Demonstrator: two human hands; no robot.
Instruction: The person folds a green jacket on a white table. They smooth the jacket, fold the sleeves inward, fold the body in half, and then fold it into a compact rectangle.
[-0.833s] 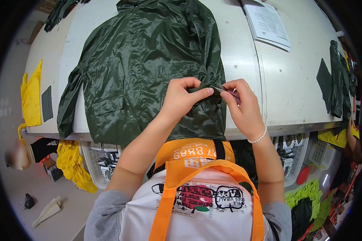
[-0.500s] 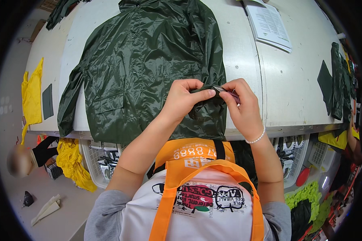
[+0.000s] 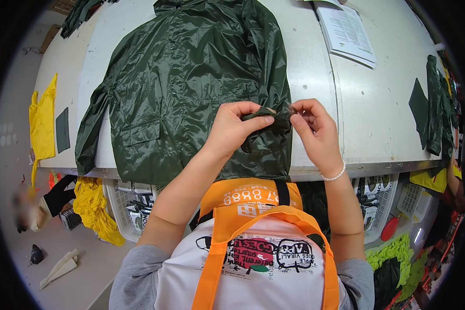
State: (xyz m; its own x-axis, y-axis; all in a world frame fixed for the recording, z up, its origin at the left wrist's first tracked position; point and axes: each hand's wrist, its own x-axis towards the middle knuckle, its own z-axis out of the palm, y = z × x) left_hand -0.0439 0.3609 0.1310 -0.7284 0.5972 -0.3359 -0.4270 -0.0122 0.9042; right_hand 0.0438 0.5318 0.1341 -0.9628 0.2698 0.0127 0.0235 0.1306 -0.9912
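Observation:
A shiny dark green rain jacket (image 3: 191,88) lies spread on the white table, its hood at the far end. My left hand (image 3: 235,126) pinches the end of the jacket's right-hand sleeve between thumb and fingers, lifting the edge a little. Just right of that sleeve end is my right hand (image 3: 315,132), its fingers curled around small thread snips that are mostly hidden and blurred. A thin gap separates its fingertips from the fabric. A pearl bracelet circles my right wrist.
Printed sheets (image 3: 346,33) lie at the far right of the table (image 3: 310,88). Yellow cloth (image 3: 42,121) and dark green pieces lie near its ends. Below the front edge stand white baskets (image 3: 120,212) of packets. Another person (image 3: 39,212) is at lower left, blurred.
My right hand has drawn slightly right, away from the sleeve end, and the snips' blade no longer shows against the cloth. My left hand keeps its pinch.

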